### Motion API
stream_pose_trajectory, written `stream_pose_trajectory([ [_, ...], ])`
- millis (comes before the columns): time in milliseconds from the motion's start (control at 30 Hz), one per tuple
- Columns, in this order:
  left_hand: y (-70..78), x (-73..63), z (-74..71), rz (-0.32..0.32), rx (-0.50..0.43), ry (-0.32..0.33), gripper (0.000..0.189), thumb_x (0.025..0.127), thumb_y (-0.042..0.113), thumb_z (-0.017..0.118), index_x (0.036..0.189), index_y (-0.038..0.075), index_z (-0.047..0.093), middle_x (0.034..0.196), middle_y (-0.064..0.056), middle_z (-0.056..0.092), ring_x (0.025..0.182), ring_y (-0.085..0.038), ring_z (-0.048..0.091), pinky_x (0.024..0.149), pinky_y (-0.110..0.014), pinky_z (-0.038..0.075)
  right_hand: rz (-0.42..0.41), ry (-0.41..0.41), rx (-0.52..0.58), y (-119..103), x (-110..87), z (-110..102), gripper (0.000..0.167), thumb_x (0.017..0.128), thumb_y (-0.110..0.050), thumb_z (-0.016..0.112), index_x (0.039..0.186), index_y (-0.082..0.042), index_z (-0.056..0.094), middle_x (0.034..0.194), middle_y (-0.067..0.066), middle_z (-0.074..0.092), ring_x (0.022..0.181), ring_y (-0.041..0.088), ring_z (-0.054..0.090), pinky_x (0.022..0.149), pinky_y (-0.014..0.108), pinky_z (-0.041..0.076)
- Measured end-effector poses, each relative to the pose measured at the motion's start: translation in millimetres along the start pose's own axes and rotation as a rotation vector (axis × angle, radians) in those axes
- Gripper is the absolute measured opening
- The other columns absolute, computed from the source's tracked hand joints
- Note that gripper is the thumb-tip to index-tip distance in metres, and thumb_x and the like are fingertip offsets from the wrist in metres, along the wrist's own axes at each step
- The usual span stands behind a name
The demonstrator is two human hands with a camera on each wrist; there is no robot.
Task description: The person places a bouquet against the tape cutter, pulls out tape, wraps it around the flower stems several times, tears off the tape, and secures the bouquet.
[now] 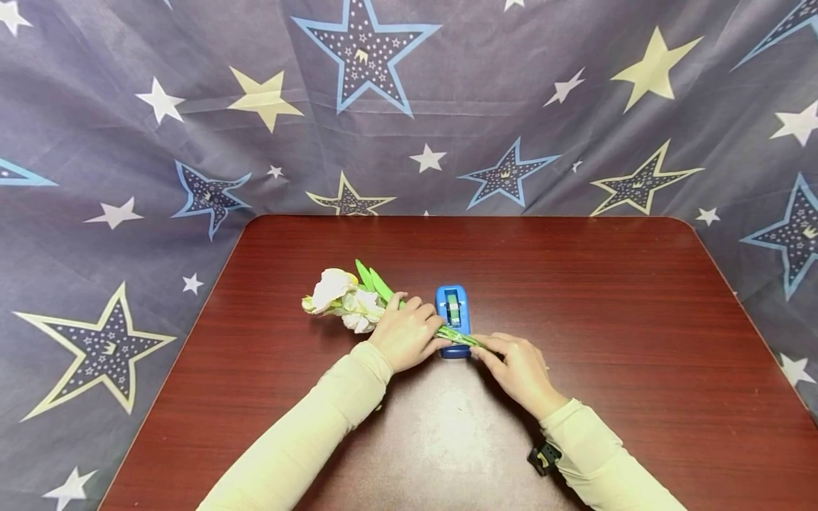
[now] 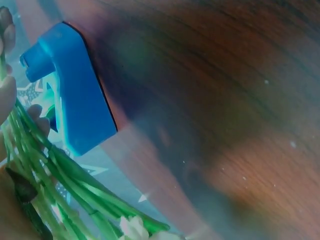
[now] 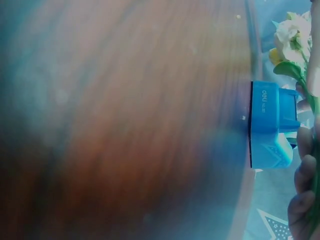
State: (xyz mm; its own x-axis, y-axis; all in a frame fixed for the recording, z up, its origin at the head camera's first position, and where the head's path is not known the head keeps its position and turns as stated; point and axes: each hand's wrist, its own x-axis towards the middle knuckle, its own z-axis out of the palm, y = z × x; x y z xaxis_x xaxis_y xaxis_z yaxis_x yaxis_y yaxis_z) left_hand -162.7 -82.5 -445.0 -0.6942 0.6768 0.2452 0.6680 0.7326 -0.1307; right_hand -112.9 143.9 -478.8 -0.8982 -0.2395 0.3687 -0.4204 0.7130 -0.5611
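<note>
A bunch of white flowers (image 1: 359,306) with green stems lies slantwise across the middle, blooms to the left. My left hand (image 1: 412,332) grips the stems just below the blooms. At the stem ends, my right hand (image 1: 516,369) pinches them between thumb and fingers. Under the stems stands a blue tape dispenser (image 1: 452,304) with a roll of tape in it. In the left wrist view the green stems (image 2: 75,185) fan out beside the dispenser (image 2: 82,95). The right wrist view has the dispenser (image 3: 270,125) close to curled fingers (image 3: 304,175) at the right edge.
The reddish-brown wooden table (image 1: 607,284) carries the flowers and dispenser. A grey cloth (image 1: 441,78) printed with stars hangs behind and at both sides. A small black device (image 1: 544,458) sits at the right wrist.
</note>
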Motion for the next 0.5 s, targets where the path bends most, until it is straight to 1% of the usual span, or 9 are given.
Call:
stream_pose_trajectory([
  [100,-0.8,1.0,-3.0,0.005,-0.018,-0.060,0.038,0.095,0.053,0.057,0.107,0.021,0.072,0.100,0.005,0.072,0.097,-0.017,0.063,0.106,-0.051,0.039,0.018,-0.001,0.009,-1.2,0.2,-1.1,0.023,0.086,-0.020,0.076,0.109,-0.020,0.078,0.076,-0.010,0.065,0.061,0.004,0.051,0.054,0.027,0.044],
  [200,-1.3,1.7,-5.3,0.017,-0.034,-0.096,0.036,0.096,0.050,0.057,0.109,0.020,0.072,0.101,0.005,0.073,0.097,-0.015,0.066,0.108,-0.051,0.038,0.029,-0.004,0.015,-1.9,0.3,-1.3,0.023,0.086,-0.021,0.076,0.109,-0.019,0.078,0.078,-0.009,0.066,0.062,0.004,0.052,0.055,0.028,0.044],
  [367,-2.3,1.5,-6.8,0.042,-0.036,-0.101,0.034,0.097,0.049,0.057,0.107,0.020,0.072,0.099,0.006,0.074,0.093,-0.014,0.068,0.108,-0.050,0.038,0.045,-0.014,0.021,-1.8,-0.2,-0.8,0.022,0.086,-0.021,0.076,0.108,-0.019,0.078,0.082,-0.007,0.069,0.065,0.006,0.055,0.057,0.030,0.046],
  [500,-2.6,1.2,-7.3,0.035,-0.058,-0.100,0.035,0.097,0.050,0.056,0.108,0.021,0.072,0.100,0.006,0.073,0.094,-0.013,0.067,0.108,-0.050,0.038,0.055,-0.021,0.021,-1.8,-0.4,-0.5,0.022,0.087,-0.022,0.076,0.109,-0.019,0.077,0.082,-0.007,0.069,0.065,0.006,0.054,0.058,0.030,0.046],
])
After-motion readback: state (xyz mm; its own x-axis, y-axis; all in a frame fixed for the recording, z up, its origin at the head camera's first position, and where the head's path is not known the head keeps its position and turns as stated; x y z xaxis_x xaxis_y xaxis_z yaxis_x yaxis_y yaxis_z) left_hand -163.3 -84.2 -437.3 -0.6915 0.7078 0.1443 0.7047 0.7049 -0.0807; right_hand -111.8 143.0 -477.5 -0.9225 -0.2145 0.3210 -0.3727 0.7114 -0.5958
